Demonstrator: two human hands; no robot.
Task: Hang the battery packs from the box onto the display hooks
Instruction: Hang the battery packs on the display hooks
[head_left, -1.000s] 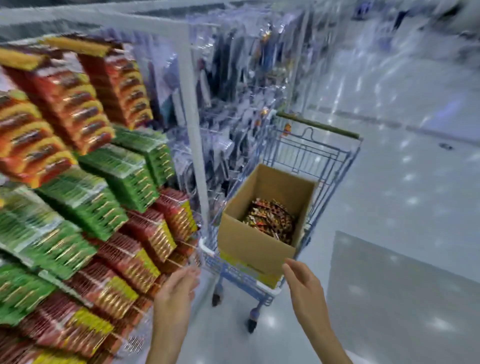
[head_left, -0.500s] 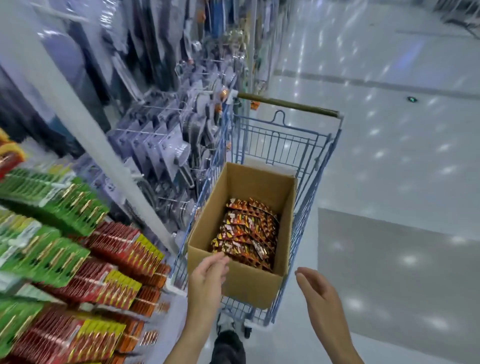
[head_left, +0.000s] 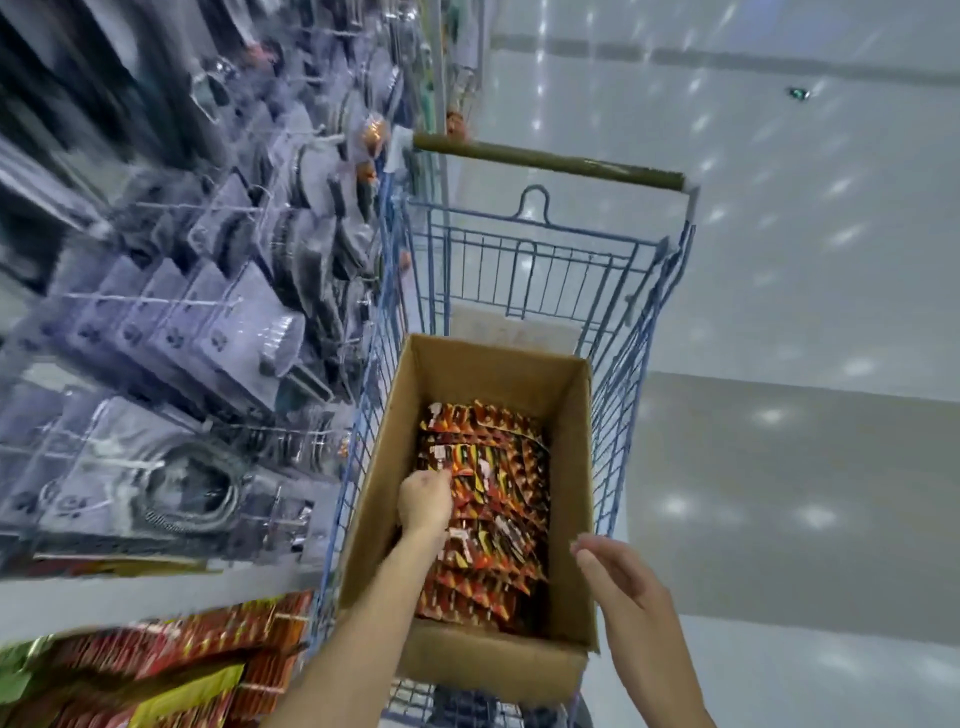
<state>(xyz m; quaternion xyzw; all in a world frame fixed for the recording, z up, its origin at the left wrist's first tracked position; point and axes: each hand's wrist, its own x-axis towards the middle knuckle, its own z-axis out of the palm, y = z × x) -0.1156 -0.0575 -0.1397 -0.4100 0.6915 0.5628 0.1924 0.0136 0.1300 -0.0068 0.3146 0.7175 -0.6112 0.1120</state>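
Note:
An open cardboard box (head_left: 576, 467) stands in a blue wire cart (head_left: 524, 270). Several red, orange and black battery packs (head_left: 498, 519) fill its bottom in overlapping rows. My left hand (head_left: 423, 501) is down inside the box at the left side of the pile, fingers curled into the packs and gripping one near its top edge; the fingertips are hidden. My right hand (head_left: 618, 577) hovers just above the box's right wall, fingers relaxed and holding nothing. Red and yellow battery packs on display hooks (head_left: 156, 675) show blurred at the lower left.
Grey packaged goods hang on wire hooks (head_left: 171, 322) along the shelving to the left of the cart. The cart's green handle bar (head_left: 545, 161) is at the far end. Pale shiny floor (head_left: 805, 467) stretches to the right.
The view swung from the battery display toward the cart and came closer. My left hand went from the box's near edge down into the packs. My right hand moved up beside the right wall.

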